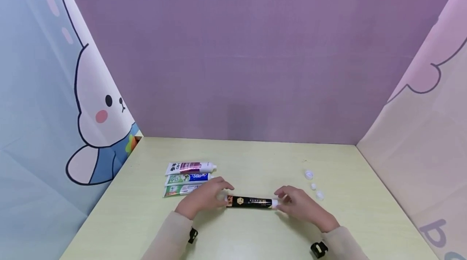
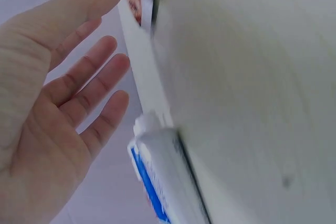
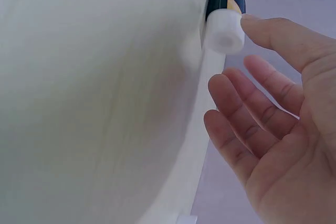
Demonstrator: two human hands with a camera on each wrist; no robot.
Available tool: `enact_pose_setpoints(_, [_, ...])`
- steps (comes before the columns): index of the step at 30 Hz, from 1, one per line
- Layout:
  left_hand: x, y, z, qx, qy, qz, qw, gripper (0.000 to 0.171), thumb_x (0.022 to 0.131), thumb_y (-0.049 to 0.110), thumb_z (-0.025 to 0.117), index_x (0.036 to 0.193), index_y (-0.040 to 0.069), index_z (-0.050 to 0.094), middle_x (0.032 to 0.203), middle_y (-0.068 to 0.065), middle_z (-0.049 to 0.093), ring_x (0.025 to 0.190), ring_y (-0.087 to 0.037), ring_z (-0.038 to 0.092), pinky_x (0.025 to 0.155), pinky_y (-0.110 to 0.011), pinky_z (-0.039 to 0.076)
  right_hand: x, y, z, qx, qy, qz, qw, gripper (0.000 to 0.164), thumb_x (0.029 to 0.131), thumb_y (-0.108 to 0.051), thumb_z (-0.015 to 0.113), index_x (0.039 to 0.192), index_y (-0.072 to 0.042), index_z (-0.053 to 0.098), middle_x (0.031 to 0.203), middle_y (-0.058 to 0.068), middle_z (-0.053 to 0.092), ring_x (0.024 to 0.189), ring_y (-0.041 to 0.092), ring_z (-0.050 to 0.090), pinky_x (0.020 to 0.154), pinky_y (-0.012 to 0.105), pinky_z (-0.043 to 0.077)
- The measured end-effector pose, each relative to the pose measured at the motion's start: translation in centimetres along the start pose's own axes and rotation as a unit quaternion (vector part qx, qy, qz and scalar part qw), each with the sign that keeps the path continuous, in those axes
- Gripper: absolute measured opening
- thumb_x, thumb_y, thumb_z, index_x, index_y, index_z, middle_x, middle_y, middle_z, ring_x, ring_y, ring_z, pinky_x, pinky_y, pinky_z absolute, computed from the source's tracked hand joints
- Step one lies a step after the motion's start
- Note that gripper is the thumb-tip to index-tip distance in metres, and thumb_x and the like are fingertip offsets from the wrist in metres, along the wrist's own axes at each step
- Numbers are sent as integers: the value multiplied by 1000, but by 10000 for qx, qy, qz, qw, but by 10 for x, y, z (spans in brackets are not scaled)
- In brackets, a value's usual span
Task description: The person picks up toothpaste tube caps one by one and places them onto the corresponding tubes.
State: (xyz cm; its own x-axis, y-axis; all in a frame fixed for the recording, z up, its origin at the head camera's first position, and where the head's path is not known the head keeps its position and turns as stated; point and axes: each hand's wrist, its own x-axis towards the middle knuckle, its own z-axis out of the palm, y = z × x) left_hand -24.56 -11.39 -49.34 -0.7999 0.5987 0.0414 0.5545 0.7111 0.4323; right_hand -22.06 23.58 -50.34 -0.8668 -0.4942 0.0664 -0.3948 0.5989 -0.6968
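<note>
A black toothpaste tube (image 1: 251, 202) with a white cap (image 1: 275, 203) lies crosswise on the table between both hands. My left hand (image 1: 208, 196) is at its flat left end, thumb close to the edge and fingers spread loosely. At the cap end is my right hand (image 1: 300, 205); in the right wrist view its thumb (image 3: 273, 35) is right beside the white cap, while the other fingers stay relaxed below. Three more toothpaste tubes lie in a stack of rows on the left: a purple-and-white one (image 1: 189, 167), a blue-and-green one (image 1: 187, 178) and a green one (image 1: 178, 190), partly hidden by my left hand.
Three small white caps (image 1: 309, 174) lie on the table (image 1: 255, 237) beyond my right hand. A purple panel (image 1: 240, 57) closes off the back. Printed cloths stand at both sides, the left one (image 1: 33, 110) with a cartoon rabbit.
</note>
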Motion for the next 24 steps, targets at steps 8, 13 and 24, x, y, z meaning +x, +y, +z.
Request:
enact_pose_setpoints(8, [-12, -18, -16, 101, 362, -95, 9992, 43, 84, 18, 81, 125, 14, 68, 126, -4, 63, 120, -26, 56, 102, -44, 47, -8, 5, -13, -53, 206, 91, 9997, 36, 91, -20, 75, 121, -3, 64, 111, 11, 66, 93, 22, 65, 76, 29, 56])
enact_pose_setpoints(13, [-21, -32, -25, 323, 583, -105, 9977, 41, 83, 14, 82, 121, 9, 69, 125, -8, 64, 121, -31, 56, 102, -46, 47, -11, 7, -19, -116, 304, 98, 9994, 38, 92, -22, 75, 122, -3, 64, 112, 12, 66, 91, 21, 65, 75, 28, 56])
enact_pose_setpoints(24, [-43, -50, -35, 782, 627, -869, 9912, 37, 78, 13, 86, 113, 11, 74, 117, -6, 67, 115, -30, 59, 100, -47, 48, -22, 6, -33, -337, 621, 9, 9975, 35, 93, -21, 74, 121, -1, 64, 108, 13, 67, 88, 15, 65, 78, 37, 56])
